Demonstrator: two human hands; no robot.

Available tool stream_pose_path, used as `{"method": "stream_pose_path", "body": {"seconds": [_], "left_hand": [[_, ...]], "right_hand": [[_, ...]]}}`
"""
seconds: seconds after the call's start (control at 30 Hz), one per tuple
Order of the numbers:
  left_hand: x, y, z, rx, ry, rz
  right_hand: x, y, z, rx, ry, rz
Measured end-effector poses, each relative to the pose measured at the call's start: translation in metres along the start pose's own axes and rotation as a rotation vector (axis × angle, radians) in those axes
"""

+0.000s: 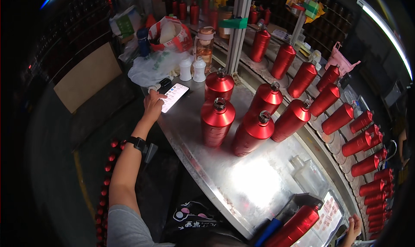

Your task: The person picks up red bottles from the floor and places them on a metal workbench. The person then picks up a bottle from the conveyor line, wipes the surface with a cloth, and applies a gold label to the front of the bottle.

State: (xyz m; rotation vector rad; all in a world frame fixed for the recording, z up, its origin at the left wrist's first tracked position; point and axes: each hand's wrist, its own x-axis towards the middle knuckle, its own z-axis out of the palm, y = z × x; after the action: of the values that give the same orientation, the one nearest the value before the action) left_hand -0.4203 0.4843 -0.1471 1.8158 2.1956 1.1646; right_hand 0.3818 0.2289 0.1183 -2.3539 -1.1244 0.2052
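My left hand (154, 104) reaches to the left edge of the metal table, its fingers on and beside a smartphone (176, 95) with a lit screen. The phone lies on the tabletop; the fingers are partly stretched out and do not wrap round it. A black watch sits on that wrist. At the lower right edge, my right hand (355, 226) shows only in part, fingers loosely bent, with nothing visible in them. Next to it is a printed picture sheet (329, 214). A red metallic bottle (296, 225) lies tilted on a dark stand (298, 201) nearby.
Several red open-necked bottles (217, 126) stand mid-table. A clear glass bottle (312, 178) lies near the curved rim. Beyond it, a curved conveyor (335, 154) carries more red bottles. White bottles (199, 70), a drink flask (204, 48), plastic bags (155, 67) and a metal post (239, 35) are behind.
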Motion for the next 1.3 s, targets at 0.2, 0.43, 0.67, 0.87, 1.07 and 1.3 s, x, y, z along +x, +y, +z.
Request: {"method": "stream_pose_path", "body": {"seconds": [0.2, 0.43, 0.67, 0.87, 1.07, 1.3], "left_hand": [[0.010, 0.012, 0.002, -0.073, -0.090, -0.164], [0.017, 0.016, 0.014, 0.017, -0.067, -0.130], [0.015, 0.007, 0.007, -0.171, -0.007, -0.181], [0.011, 0.011, 0.006, -0.126, -0.050, -0.191], [0.010, 0.002, 0.018, -0.188, -0.010, -0.166], [0.002, 0.003, 0.009, -0.195, -0.022, -0.173]], "right_hand": [[0.018, 0.044, 0.001, 0.360, 0.047, 0.022], [0.010, 0.020, 0.008, 0.063, 0.003, -0.040], [0.012, 0.021, 0.010, 0.092, -0.007, -0.020], [0.012, 0.025, 0.011, 0.107, -0.015, -0.011], [0.013, 0.033, 0.010, 0.133, -0.016, 0.014], [0.015, 0.045, 0.009, 0.135, -0.001, -0.058]]}}
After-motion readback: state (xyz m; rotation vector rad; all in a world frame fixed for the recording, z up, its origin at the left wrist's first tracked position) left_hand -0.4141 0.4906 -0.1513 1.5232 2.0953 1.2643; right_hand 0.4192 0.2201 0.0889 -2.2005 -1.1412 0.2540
